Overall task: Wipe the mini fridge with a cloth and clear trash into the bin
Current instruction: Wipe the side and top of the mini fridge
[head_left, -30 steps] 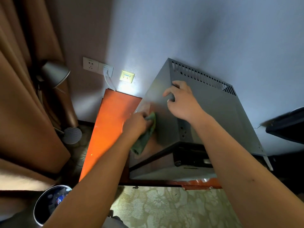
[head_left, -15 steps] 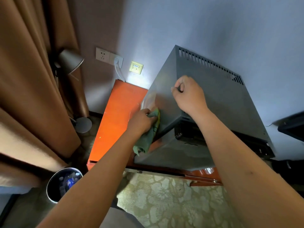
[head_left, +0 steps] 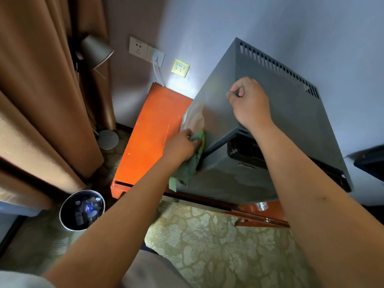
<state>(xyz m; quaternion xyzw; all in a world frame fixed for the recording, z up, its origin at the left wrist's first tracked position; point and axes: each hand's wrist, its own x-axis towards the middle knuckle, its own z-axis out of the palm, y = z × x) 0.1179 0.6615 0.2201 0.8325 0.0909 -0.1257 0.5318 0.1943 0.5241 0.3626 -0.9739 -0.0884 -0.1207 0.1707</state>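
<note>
One fridge (head_left: 280,125), one cloth (head_left: 188,169), one bin (head_left: 82,210), two hands.

The left hand (head_left: 180,146) covers the upper part of the cloth (head_left: 188,171). Trash inside the bin (head_left: 81,210) is too dark and small to identify. A dark object (head_left: 369,161) is cut off by the right edge.

Grey mini fridge (head_left: 276,121); green cloth (head_left: 188,171); orange cabinet (head_left: 153,129); floral carpet (head_left: 218,246).

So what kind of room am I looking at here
Most likely a hotel guest room. A grey mini fridge sits on an orange cabinet against the wall, heavy brown curtains hang beside a floor lamp, and a small bin stands on patterned carpet.
</note>
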